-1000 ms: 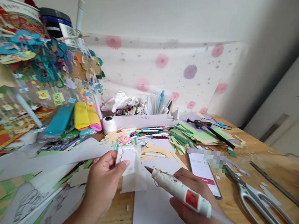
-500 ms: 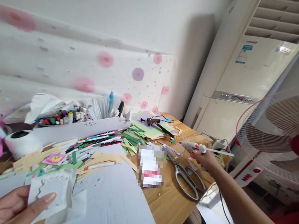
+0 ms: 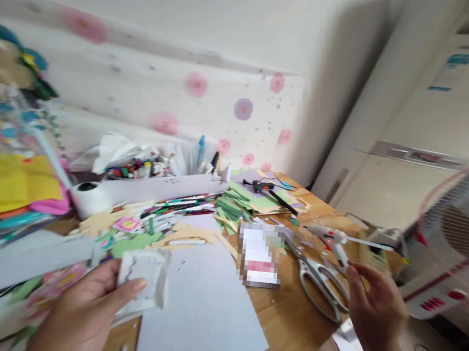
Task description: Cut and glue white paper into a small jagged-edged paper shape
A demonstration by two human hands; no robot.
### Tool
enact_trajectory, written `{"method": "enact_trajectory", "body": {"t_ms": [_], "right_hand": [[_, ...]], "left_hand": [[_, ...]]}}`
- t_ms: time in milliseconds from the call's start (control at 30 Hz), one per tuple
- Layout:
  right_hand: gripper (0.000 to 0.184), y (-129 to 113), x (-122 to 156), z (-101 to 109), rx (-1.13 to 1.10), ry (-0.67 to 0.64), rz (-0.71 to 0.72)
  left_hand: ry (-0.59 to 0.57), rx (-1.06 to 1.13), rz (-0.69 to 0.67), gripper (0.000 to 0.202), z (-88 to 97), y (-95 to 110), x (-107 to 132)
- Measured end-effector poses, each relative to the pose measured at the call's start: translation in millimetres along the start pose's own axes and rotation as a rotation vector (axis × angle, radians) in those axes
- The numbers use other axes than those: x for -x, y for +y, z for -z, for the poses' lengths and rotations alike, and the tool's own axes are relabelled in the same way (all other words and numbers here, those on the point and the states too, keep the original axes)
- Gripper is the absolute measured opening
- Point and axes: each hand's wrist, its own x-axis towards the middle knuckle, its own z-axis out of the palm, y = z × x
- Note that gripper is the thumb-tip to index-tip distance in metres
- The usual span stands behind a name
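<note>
My left hand (image 3: 86, 308) pinches a small white paper cut-out (image 3: 144, 275) between thumb and fingers, low at the left over the desk. My right hand (image 3: 373, 307) hovers at the desk's right edge with fingers apart and nothing in it. Just beyond its fingertips a white glue gun (image 3: 332, 239) lies on the wooden desk (image 3: 285, 326), with a glue stick poking out to the right. Large metal scissors (image 3: 318, 276) lie between the hand and a large white sheet (image 3: 199, 306).
A blurred phone (image 3: 260, 253) lies beside the scissors. Green paper strips (image 3: 231, 206), pens and a white box of markers (image 3: 154, 181) crowd the middle. A tape roll (image 3: 90, 196) and yellow foam (image 3: 16, 183) sit left. A fan (image 3: 458, 232) and an air conditioner (image 3: 424, 123) stand right.
My right hand carried the glue gun to the desk's right edge, set it down and let go. My left hand kept the cut-out. The view swung right, then partly back.
</note>
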Motion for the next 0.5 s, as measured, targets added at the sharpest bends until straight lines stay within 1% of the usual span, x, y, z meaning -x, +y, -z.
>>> {"method": "enact_trajectory", "body": {"t_ms": [33, 67, 133, 167, 200, 233, 300, 333, 400, 500], "right_hand": [[0.025, -21, 9, -7, -0.088, -0.059, 0.058], [0.022, -43, 15, -16, -0.176, -0.177, 0.109], [0.017, -92, 21, -42, -0.305, -0.475, 0.187], [0.017, -116, 20, -57, -0.381, -0.643, 0.222], [0.018, -138, 20, -72, -0.511, -0.903, 0.177], [0.021, -157, 19, -87, -0.646, -1.08, 0.082], [0.028, -185, 20, -113, -0.886, -1.321, -0.174], [0.029, -193, 22, -123, -0.982, -1.4, -0.28], [0.029, -201, 28, -137, -1.126, -1.489, -0.435], [0.024, -197, 39, -144, -1.228, -1.51, -0.581]], "left_hand": [[-0.074, 0.053, 0.005, 0.03, -3.2, 3, 4], [-0.143, 0.095, 0.018, 0.029, -5.0, 5, 7], [-0.251, 0.119, 0.026, 0.028, -5.0, 5, 10], [-0.288, 0.121, 0.031, 0.028, -3.7, 4, 11], [-0.317, 0.119, 0.033, 0.028, -2.0, 3, 12], [-0.334, 0.115, 0.036, 0.028, -0.3, 1, 13], [-0.336, 0.099, 0.034, 0.028, 2.3, 0, 13], [-0.328, 0.088, 0.033, 0.027, 3.1, 0, 12], [-0.305, 0.072, 0.04, 0.026, 3.2, -1, 10], [-0.274, 0.056, 0.07, 0.02, 0.9, -3, 6]]}}
